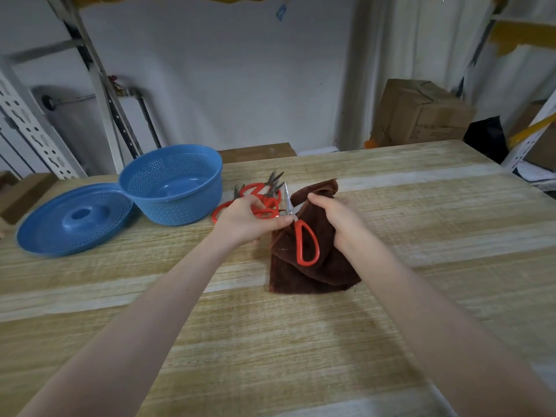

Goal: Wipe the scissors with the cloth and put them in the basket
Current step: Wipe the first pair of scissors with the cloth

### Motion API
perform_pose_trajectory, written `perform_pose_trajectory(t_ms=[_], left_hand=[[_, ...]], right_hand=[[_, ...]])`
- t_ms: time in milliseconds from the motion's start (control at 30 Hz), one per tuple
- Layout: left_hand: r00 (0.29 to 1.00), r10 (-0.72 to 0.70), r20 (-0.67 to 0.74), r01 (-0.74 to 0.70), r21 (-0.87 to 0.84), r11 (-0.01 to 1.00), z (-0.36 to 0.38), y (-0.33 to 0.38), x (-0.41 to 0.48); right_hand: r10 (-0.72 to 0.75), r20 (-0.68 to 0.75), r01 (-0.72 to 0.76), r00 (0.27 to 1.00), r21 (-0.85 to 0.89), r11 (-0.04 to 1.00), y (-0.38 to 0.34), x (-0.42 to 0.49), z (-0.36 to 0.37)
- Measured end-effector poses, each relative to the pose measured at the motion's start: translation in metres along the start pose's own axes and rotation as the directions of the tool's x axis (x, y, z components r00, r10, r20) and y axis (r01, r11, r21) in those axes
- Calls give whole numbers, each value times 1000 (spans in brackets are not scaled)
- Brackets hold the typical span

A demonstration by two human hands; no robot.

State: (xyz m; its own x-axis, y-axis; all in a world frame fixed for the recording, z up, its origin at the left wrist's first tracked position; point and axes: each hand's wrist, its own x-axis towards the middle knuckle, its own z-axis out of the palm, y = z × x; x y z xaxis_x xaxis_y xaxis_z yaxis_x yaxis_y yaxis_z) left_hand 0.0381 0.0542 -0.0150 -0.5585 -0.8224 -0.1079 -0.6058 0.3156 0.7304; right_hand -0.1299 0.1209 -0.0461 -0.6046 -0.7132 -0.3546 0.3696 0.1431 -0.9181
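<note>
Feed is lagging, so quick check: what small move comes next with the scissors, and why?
Probably wrap the brown cloth in the right hand round the bare blade and draw toward its tip: the left hand pinches the red-handled scissors at the pivot, blade uncovered; the blue basket holds none.

Red-handled scissors (306, 243), brown cloth (316, 272), blue perforated basket (171, 185), pale wood-grain table (270, 341).

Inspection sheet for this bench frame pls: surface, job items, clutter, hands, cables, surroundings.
Surface: pale wooden plank table.
Job's things: red-handled scissors held against folded brown cloth; pile of more red-handled scissors behind; blue perforated plastic basket, nothing visible inside.
Clutter: blue perforated lid left of basket.
Grippers: left hand pinches the scissors near the pivot; right hand grips the cloth.
Cables: nothing seen.
Surroundings: cardboard box, perforated metal shelving, white wall.
</note>
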Motion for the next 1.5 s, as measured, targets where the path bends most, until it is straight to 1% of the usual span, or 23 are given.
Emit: perform_pose_trajectory(t_ms=[33,67,100,133,167,200,267,300,400,500,567,633,667,733,867,967,1067,1200,1267,1367,1433,1500], left_hand=[[992,60,-110,-48,110,993,3,-3,-1],[956,151,-250,-103,198,975,6,-5,-4],[878,277,-389,-174,280,944,10,-5,-9],[785,403,-471,-245,362,899,13,-5,-13],[733,489,-474,-291,430,854,16,-3,-16],[739,523,-425,-309,476,824,18,-1,-17],[828,466,-311,-290,474,831,24,0,-17],[860,427,-281,-270,460,846,27,0,-17],[898,354,-262,-214,443,871,32,6,-19],[939,278,-201,-144,505,851,34,13,-18],[956,239,-169,-105,564,819,33,16,-18],[966,209,-152,-74,612,788,33,15,-17],[969,193,-157,-59,608,792,32,15,-16],[975,148,-167,-28,565,825,31,14,-14],[990,44,-133,23,463,886,22,11,-10],[992,-1,-126,51,398,916,16,10,-6],[989,-6,-148,58,347,936,13,8,-3],[982,18,-185,40,306,951,11,8,-1],[983,26,-182,34,319,947,12,12,-2],[988,46,-147,14,381,925,14,18,-4],[995,49,-90,-5,430,903,14,21,-5],[997,44,-56,-15,439,898,13,23,-5]], right_hand=[[-7,-16,7,1000,2,1000,0,1,0],[-15,-29,15,999,2,1000,-1,2,-1],[-21,-36,21,999,1,1000,-1,3,-1],[-25,-39,25,999,-5,1000,-1,5,-1],[-29,-40,29,999,-12,1000,-1,5,-1],[-33,-42,32,999,-16,999,-1,5,-1],[-41,-48,40,998,-21,999,-1,5,-1],[-44,-46,43,998,-23,999,-1,5,-1],[-50,-52,49,997,-19,999,-3,3,-2],[-54,-59,54,997,-12,998,-4,2,-3],[-60,-55,60,997,4,998,-6,0,-2],[-64,-51,65,997,17,998,-7,-2,-1],[-70,-48,71,996,18,997,-7,-4,0],[-83,-33,84,996,5,996,-6,-6,1],[-106,17,107,994,-8,994,-1,-12,3],[-120,61,120,991,6,993,0,-19,4],[-126,113,121,986,49,991,3,-26,5],[-138,88,121,986,181,976,7,-32,7],[-138,103,120,985,163,979,9,-34,9],[-149,161,137,976,80,987,11,-34,11],[-175,185,163,967,76,984,11,-33,12],[-198,191,184,961,92,979,11,-34,11]])
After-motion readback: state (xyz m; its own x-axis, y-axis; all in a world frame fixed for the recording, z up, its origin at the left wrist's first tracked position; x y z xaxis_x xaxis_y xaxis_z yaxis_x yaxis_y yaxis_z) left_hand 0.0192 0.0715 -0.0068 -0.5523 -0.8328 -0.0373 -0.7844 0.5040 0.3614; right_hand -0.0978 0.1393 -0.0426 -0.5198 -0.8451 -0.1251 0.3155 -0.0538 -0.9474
